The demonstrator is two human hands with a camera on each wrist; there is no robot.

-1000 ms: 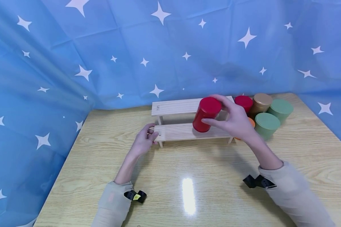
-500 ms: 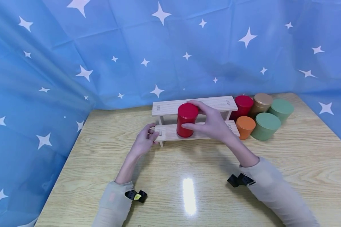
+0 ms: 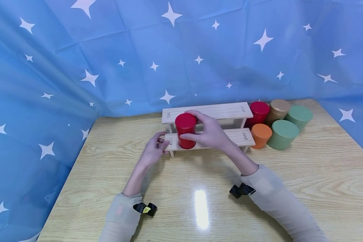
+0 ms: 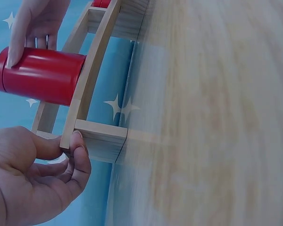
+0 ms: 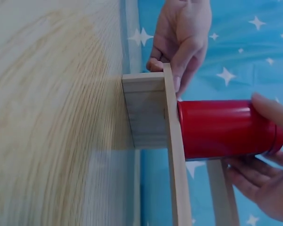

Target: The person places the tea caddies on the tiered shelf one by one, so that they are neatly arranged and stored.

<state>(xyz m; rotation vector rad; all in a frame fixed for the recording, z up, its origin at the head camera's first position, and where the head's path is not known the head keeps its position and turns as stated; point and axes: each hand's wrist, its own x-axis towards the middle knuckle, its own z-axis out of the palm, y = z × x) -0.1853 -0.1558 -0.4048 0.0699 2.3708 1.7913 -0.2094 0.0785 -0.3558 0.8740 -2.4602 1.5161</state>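
Note:
A two-step wooden rack [image 3: 227,136] stands near the back of the table. A red canister [image 3: 186,131] is upright at the left part of its lower step; my right hand [image 3: 210,132] grips it around the upper part, thumb in front. In the right wrist view the base of the canister [image 5: 221,129] meets the board, with my right hand [image 5: 269,165] around the lid end. My left hand [image 3: 152,149] pinches the left end of the lower step; in the left wrist view the thumb and fingers of my left hand [image 4: 42,174] hold the board's end [image 4: 78,110].
Right of the rack stand another red canister [image 3: 258,114], a brown one [image 3: 277,112], an orange one [image 3: 261,136] and two green ones [image 3: 282,135] [image 3: 299,117], close together. A blue star-patterned cloth [image 3: 181,50] hangs behind the wooden table [image 3: 175,195].
My right hand has moved left along the lower step with the red canister, which has gone from tilted to upright. My left hand has stayed at the step's left end.

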